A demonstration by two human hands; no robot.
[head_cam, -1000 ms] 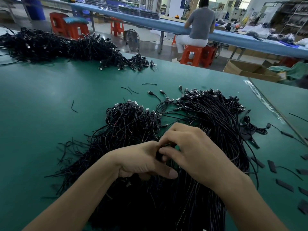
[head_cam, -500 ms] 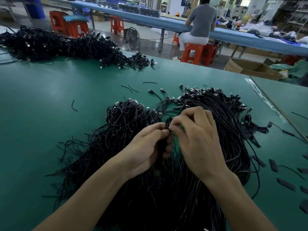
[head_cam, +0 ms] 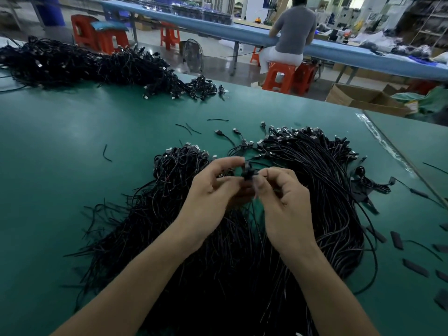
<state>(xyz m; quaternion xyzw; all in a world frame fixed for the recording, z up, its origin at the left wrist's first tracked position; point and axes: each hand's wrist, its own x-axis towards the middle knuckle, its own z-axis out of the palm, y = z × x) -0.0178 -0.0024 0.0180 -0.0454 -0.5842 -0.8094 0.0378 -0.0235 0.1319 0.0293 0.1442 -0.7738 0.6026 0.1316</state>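
**Q:** Green surface [head_cam: 72, 146], left third: what is labelled?
**A:** Along the far left edge, a long heap of black cables [head_cam: 80, 61]. Nearer, one short wire offcut [head_cam: 106, 153] lies alone on bare green.

**Q:** And toward the centre?
**A:** A near pile of cables [head_cam: 179, 161] spreads under both forearms, its metal-tipped plugs at the far side. Above it the left hand [head_cam: 211, 192] is raised, forefinger and thumb curled to pinch one cable [head_cam: 248, 172] at its dark, bunched end. Blur hides the exact shape of that end.

**Q:** Where does the cable sit relative to the other hand?
**A:** Between the two hands, lifted off the pile, with a thin strand hanging down from it. The right hand [head_cam: 283, 202], just beside the left, pinches the same cable with thumb and forefinger, its other fingers folded toward the palm.

**Q:** Right third?
**A:** Flat black strips [head_cam: 415, 267] lie scattered on the surface, apart from the pile. Beyond the surface are an open cardboard box [head_cam: 358, 99] and, further back, a seated person [head_cam: 294, 27] on an orange stool [head_cam: 278, 77] at a blue bench [head_cam: 339, 53]
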